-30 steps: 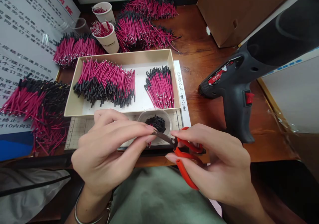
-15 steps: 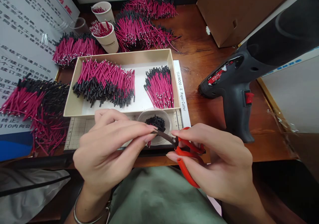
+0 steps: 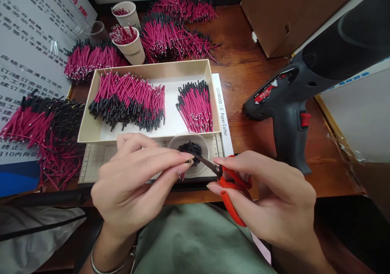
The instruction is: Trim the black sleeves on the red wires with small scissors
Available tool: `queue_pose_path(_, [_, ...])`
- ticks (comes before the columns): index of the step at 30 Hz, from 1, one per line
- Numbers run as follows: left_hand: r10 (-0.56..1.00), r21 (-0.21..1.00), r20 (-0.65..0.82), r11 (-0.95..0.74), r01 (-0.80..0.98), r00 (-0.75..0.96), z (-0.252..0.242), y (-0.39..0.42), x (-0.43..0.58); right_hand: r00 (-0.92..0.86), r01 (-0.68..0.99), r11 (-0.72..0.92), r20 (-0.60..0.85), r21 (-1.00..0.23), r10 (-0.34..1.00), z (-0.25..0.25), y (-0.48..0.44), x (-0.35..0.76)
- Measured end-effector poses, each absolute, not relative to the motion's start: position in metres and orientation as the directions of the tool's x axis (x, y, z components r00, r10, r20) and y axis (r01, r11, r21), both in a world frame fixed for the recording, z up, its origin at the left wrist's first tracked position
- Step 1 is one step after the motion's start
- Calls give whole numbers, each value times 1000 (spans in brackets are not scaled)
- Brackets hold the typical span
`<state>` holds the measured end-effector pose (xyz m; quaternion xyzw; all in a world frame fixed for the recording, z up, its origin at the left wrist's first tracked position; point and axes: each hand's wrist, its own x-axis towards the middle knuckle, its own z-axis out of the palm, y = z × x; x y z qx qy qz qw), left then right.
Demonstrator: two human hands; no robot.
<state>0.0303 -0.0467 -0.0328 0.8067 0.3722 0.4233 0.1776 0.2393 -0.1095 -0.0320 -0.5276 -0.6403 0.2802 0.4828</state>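
Note:
Between thumb and forefinger, my left hand pinches a short red wire; its black end peeks out at the fingertips and the rest is hidden. My right hand is closed around red-handled scissors, whose dark blades point left, with the tip close to the wire's black end. Below the fingertips stands a clear round dish holding small black scraps. Just behind is a cream box with two heaps of red wires with black ends, a large one and a smaller one.
The box and dish stand on a paper cutter. Two paper cups and more wire piles lie behind, with another pile at left. A black heat gun is on the right, before a cardboard box.
My right hand and the scissors have shifted slightly right, and the blades have drawn back from my left fingertips. My left hand has hardly moved.

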Motion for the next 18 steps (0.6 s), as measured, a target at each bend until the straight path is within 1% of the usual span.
queue_pose_path(10, [762, 609, 537, -648, 458, 363, -31, -47, 30, 14, 426, 316, 355, -848, 935, -32, -109, 240])
queue_pose_path(15, [759, 606, 534, -651, 457, 374, -31, -48, 30, 24, 419, 288, 328, -861, 944, -34, -108, 237])
queue_pose_path(18, [749, 599, 538, -663, 449, 387, -31, -48, 30, 15, 427, 305, 344, -851, 939, -33, -109, 237])
